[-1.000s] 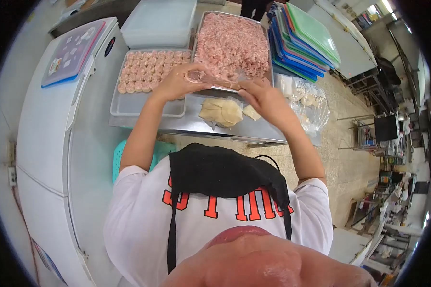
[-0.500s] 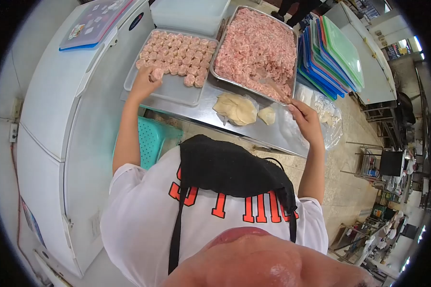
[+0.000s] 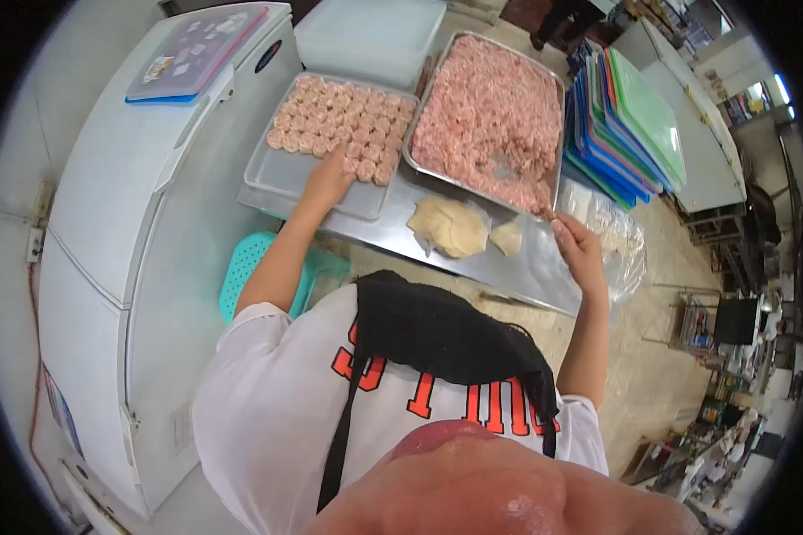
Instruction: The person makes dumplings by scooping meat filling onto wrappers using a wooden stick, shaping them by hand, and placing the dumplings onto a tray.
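Observation:
My left hand [image 3: 326, 182] reaches over the clear plastic tray [image 3: 277, 183], fingers closed at the front row of open-topped meat dumplings [image 3: 366, 169]. It pinches a dumpling at the end of that row, mostly hidden by the fingers. Beside this tray, a deep metal tray [image 3: 482, 185] is heaped with ground meat [image 3: 491, 98]. At its near right corner my right hand [image 3: 582, 253] is closed around a spatula, of which only a short piece [image 3: 550, 214] shows. Between the hands lie a stack of round dough wrappers [image 3: 451, 227] and a smaller wrapper piece [image 3: 507, 237].
Coloured tray lids [image 3: 625, 125] stand stacked to the right of the meat. A plastic bag [image 3: 602, 223] lies near my right hand. Behind the dumplings is a translucent container [image 3: 370, 40]; a white freezer [image 3: 187, 223] borders the left. A teal basket [image 3: 245, 267] sits below the table.
My left hand has moved right with a dumpling, from the tray's left edge to the front row. My right hand's spatula has been drawn back from the meat toward the tray's corner.

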{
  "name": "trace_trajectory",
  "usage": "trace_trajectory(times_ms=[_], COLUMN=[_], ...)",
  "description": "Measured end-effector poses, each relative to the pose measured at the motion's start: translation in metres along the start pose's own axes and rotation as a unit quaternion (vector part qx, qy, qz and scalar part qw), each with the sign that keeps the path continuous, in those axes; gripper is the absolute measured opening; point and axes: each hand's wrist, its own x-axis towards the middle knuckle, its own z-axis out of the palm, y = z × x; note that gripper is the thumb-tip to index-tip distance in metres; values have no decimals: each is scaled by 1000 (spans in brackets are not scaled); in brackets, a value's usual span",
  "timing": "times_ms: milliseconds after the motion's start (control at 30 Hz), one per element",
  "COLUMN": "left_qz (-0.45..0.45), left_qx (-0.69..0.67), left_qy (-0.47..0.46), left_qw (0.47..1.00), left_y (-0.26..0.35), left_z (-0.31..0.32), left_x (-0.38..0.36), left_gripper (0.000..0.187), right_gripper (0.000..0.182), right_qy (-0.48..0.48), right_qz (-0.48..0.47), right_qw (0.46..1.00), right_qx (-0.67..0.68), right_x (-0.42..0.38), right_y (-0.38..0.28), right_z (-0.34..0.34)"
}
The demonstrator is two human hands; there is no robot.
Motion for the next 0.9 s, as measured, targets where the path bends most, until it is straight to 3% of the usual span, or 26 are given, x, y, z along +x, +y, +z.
trace_trajectory(times_ms=[133, 200, 233, 300, 367, 500, 567, 633, 700, 767, 867, 900], left_qz=[29, 10, 7, -17, -113, -43, -68, 82, -28, -88, -103, -85], left_qx=[-23, -29, -28, 4, -28, 37, 120, 242, 165, 108, 86, 97], left_qy=[5, -95, -89, -15, -18, 77, 135, 331, 218, 166, 145, 152], left_qw=[999, 995, 996, 1000, 993, 995, 981, 909, 962, 976, 980, 980], left_y=[11, 19, 18, 18, 39, 38, 32, -58, 19, 88, 138, 144], left_z=[-15, -38, -48, -70, -115, -178, -203, -222, -257, -270, -265, -258], left_x=[1, 7, 11, 31, 65, 147, 195, 266, 250, 230, 224, 224], left_gripper=[73, 76, 76, 81, 85, 91, 80, 78, 79, 81, 83, 93], right_gripper=[27, 30, 34, 34, 33, 34, 33, 32, 32, 33, 33, 34], right_qy=[-26, -19, 14, 29, 56, 72, 55, 37, 13, -6, -6, -10], right_qz=[52, 38, 42, 34, 36, 38, 24, 16, 16, 17, 12, -20], right_qw=[992, 986, 989, 981, 959, 948, 949, 944, 943, 944, 946, 957], right_qx=[113, 159, 138, 188, 277, 307, 309, 328, 332, 329, 325, 290], right_x=[26, 51, 60, 81, 99, 108, 114, 115, 115, 113, 111, 111], right_y=[36, 65, 67, 89, 108, 121, 134, 135, 135, 135, 130, 131], right_z=[10, 15, 17, 21, 29, 35, 34, 33, 30, 29, 29, 30])
